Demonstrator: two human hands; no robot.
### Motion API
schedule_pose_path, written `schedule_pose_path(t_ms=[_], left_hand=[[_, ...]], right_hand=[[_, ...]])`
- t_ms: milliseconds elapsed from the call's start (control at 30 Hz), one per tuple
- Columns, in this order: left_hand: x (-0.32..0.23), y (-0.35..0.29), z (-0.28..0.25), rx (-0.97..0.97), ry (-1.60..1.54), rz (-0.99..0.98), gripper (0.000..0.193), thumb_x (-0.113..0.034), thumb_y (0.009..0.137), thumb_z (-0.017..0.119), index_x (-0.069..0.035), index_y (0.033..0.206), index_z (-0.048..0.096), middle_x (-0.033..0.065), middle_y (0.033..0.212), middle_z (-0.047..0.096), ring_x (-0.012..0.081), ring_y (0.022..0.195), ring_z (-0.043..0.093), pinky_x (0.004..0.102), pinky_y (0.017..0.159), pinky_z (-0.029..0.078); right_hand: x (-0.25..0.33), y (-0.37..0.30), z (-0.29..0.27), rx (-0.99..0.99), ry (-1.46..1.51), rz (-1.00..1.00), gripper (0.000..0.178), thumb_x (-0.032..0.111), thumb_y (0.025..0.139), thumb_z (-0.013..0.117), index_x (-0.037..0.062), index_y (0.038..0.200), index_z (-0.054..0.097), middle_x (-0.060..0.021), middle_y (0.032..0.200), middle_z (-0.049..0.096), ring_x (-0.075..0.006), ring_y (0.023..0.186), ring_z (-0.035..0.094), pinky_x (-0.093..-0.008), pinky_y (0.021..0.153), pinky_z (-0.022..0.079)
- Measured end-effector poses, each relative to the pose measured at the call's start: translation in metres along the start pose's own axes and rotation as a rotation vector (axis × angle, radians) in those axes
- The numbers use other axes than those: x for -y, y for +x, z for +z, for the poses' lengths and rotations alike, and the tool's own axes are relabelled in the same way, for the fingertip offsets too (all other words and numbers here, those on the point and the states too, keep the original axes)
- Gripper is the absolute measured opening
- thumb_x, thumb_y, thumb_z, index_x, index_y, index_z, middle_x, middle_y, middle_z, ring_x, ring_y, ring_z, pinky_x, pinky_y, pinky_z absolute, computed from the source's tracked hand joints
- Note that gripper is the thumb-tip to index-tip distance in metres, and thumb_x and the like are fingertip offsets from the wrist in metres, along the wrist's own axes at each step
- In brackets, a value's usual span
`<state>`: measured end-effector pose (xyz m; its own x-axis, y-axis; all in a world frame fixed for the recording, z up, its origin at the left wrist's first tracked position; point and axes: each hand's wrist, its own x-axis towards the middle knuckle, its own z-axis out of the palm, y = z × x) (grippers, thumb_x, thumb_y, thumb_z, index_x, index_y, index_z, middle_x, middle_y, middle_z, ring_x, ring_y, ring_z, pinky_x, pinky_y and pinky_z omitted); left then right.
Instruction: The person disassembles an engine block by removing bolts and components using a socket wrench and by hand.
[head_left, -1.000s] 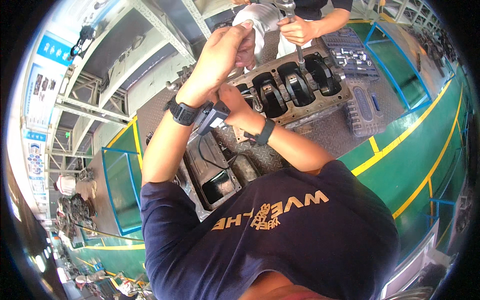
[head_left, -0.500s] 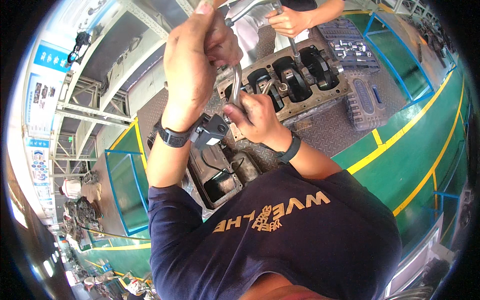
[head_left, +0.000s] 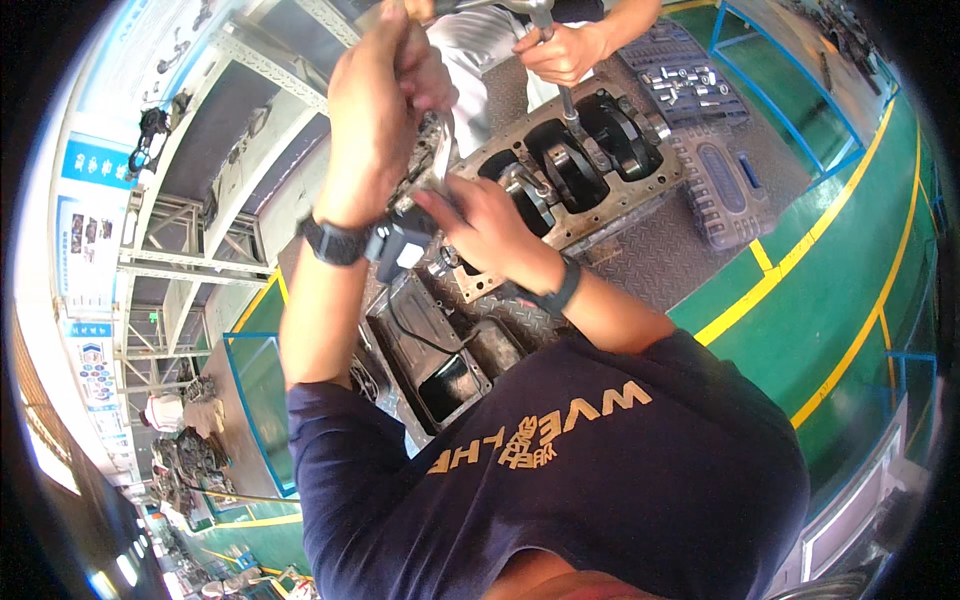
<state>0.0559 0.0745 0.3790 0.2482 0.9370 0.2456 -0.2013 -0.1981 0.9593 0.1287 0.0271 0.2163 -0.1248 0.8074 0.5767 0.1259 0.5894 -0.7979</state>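
My left hand (head_left: 380, 125) is raised and closed around the upper part of a shiny bent metal bar (head_left: 444, 150). Lower down, my right hand (head_left: 495, 225) is closed at the same bar, its fingers blurred by motion. Where the bar ends is hidden behind my hands. Just beyond lies a metal engine block (head_left: 590, 225) with a crankshaft (head_left: 570, 165) in its open side. Across the block, a co-worker's hand (head_left: 563, 55) grips an upright socket wrench extension (head_left: 570, 100), which reaches down to the block.
An oil pan (head_left: 425, 335) sits on the patterned metal bench top (head_left: 640, 265), near my left forearm. At the right are an open socket case (head_left: 690, 90) and a blue-grey plastic case part (head_left: 725, 190). Green floor (head_left: 760, 335) with yellow lines lies beyond the bench.
My two hands have shifted left with the bar, the right one more than the left. My view has turned slightly. The co-worker's hand still grips the extension.
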Motion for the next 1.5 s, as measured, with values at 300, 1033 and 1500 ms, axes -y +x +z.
schedule_pose_path(t_ms=[300,1033,1500], left_hand=[[-0.010,-0.056,0.020,0.174,0.009,-0.018,0.046,-0.032,0.108,0.046,-0.009,0.069,0.039,-0.0022,0.059,0.034,0.0104,0.050,0.034,0.0281,0.048,0.026],[0.003,-0.019,0.044,-0.055,0.217,0.014,0.044,-0.032,0.106,0.048,-0.011,0.069,0.036,-0.0023,0.059,0.032,0.0112,0.051,0.032,0.0271,0.050,0.028],[0.006,-0.019,0.010,-0.116,0.087,0.073,0.042,-0.030,0.105,0.046,-0.012,0.068,0.037,-0.0020,0.057,0.034,0.0118,0.048,0.032,0.0298,0.050,0.033]], right_hand=[[-0.012,0.038,-0.066,-0.406,-0.056,-0.065,0.005,0.006,0.091,0.065,0.0012,0.092,0.065,-0.0180,0.076,0.064,-0.0353,0.067,0.064,-0.0414,0.062,0.050],[-0.018,0.057,-0.036,-0.207,0.155,0.114,0.030,0.018,0.094,0.064,-0.0059,0.112,0.062,-0.0229,0.106,0.066,-0.0311,0.096,0.067,-0.0381,0.084,0.051],[-0.006,0.055,-0.115,0.125,-0.293,0.086,0.022,0.017,0.098,0.062,-0.0017,0.110,0.068,-0.0099,0.093,0.073,-0.0188,0.083,0.067,-0.0358,0.078,0.053]])
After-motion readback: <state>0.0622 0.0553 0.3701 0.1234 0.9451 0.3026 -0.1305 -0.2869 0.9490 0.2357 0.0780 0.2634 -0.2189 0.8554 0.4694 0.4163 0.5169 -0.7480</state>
